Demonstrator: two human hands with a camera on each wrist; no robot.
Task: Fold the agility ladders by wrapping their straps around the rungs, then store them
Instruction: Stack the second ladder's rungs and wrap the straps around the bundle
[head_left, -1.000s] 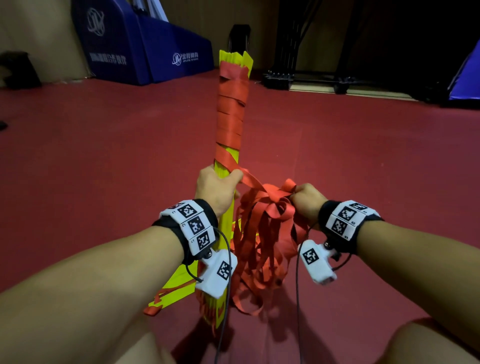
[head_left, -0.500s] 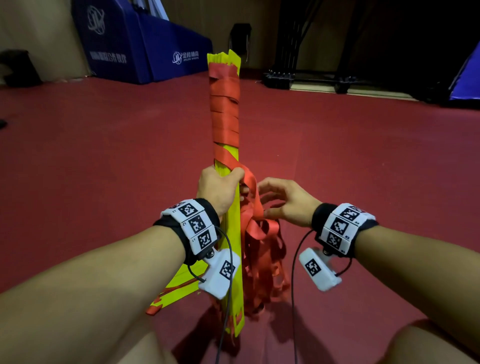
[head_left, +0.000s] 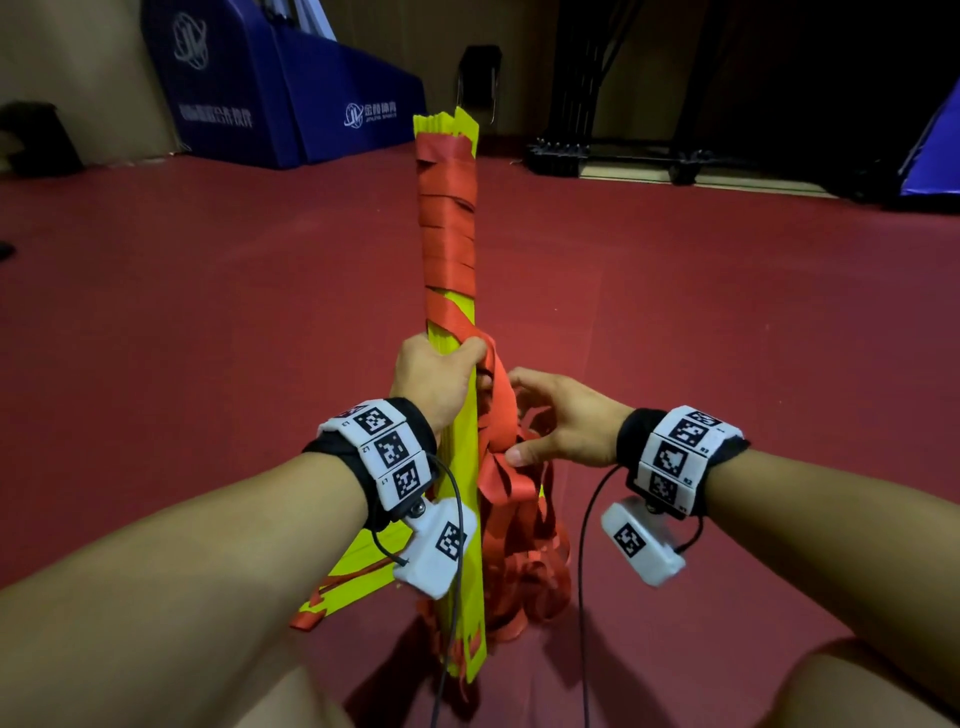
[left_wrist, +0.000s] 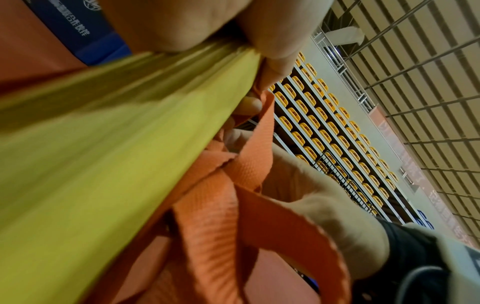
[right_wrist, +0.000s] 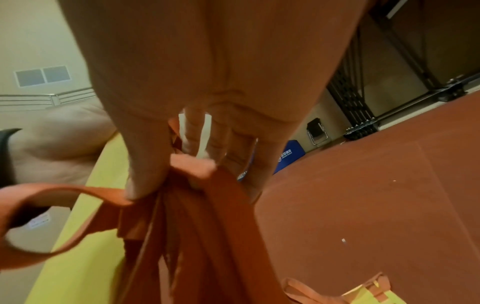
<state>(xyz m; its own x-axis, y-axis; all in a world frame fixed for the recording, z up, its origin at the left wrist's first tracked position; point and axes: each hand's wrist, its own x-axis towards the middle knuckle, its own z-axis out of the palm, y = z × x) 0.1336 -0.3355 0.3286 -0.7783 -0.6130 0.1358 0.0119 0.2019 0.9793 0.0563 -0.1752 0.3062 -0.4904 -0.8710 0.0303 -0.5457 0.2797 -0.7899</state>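
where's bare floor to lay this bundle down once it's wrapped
Bare red floor lies left of the rung bundle, up to the blue mats, and right of it toward the black rack. Crowded: loose straps piled at the bundle's base.

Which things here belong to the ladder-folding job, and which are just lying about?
Job:
yellow rungs
red straps
left hand gripping the rungs
right hand gathering loose straps

Lying about:
blue mats
folding chair
black rack

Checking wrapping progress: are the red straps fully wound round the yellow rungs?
No, partly. Red straps bind the upper yellow rungs; below the left hand, loose loops hang by the right hand.
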